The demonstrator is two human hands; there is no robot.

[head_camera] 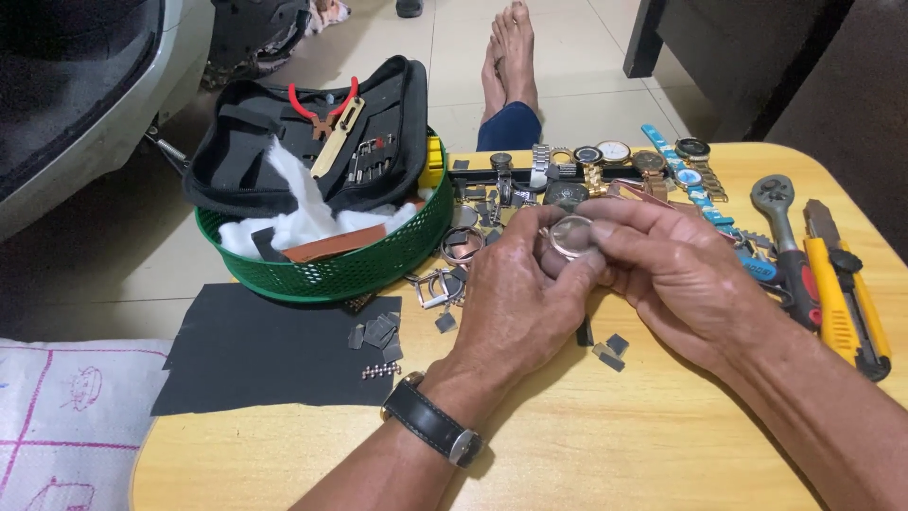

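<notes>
My left hand [518, 303] and my right hand [676, 270] meet over the middle of a round wooden table [586, 445]. Together they pinch a small round watch case with a clear glass face [570, 236], held up between the fingertips of both hands. A black-strapped wristwatch [433, 421] sits on my left wrist. Small grey metal band links [378, 331] lie scattered under and beside my hands.
A green basket [331, 270] at the left holds white wadding and an open black tool pouch [303, 132] with red pliers. Several watches [615, 161] lie along the far edge. A ratchet and yellow cutters [832, 284] lie at the right. Black sheet [265, 350] at left. Someone's bare feet [506, 66] rest beyond.
</notes>
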